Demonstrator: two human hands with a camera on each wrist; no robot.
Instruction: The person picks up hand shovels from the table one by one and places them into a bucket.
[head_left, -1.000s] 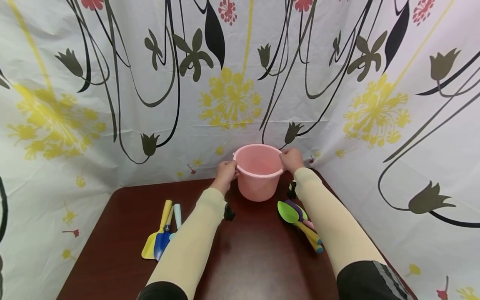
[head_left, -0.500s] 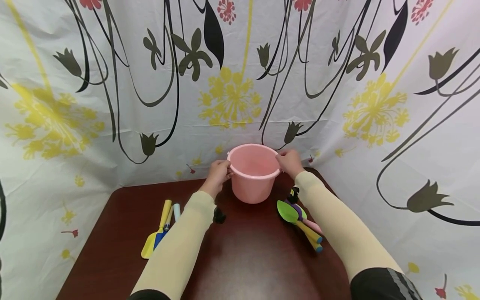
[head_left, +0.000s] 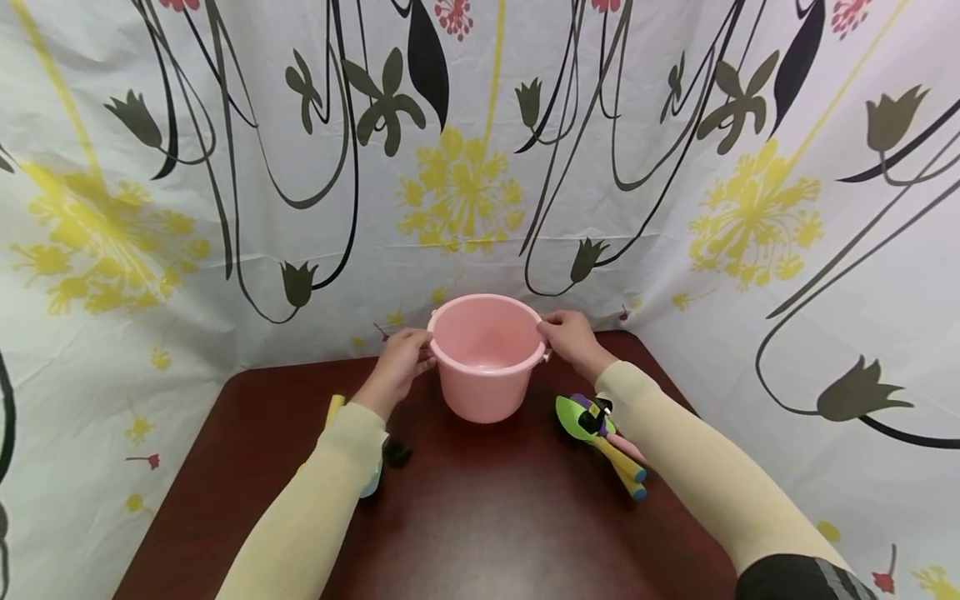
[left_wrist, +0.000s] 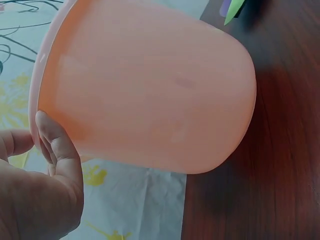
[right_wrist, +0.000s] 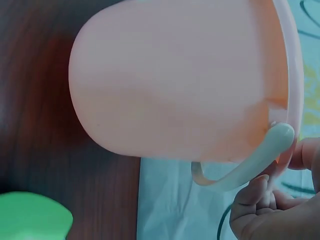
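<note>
A pink plastic bucket (head_left: 486, 396) is upright near the back of the dark wooden table, its mouth tipped a little toward me. My left hand (head_left: 400, 365) pinches the left side of its rim, thumb at the lip and fingers curled below it, as the left wrist view also shows. On the opposite side my right hand (head_left: 573, 340) grips the rim between thumb and fingers. Beside those right fingers, a pale bail handle (right_wrist: 245, 167) hangs along the back side of the bucket. Nothing shows inside the bucket.
To the right lies a small pile of toy shovels, with a green scoop (head_left: 572, 418), yellow handles (head_left: 624, 465) and a pink handle (head_left: 628, 448). My left sleeve mostly covers other shovels; a yellow handle (head_left: 335, 407) shows. A flowered curtain (head_left: 465, 200) hangs behind the table (head_left: 465, 517).
Both hands have moved the bucket left and slightly toward me. My left forearm now covers more of the shovels on the left.
</note>
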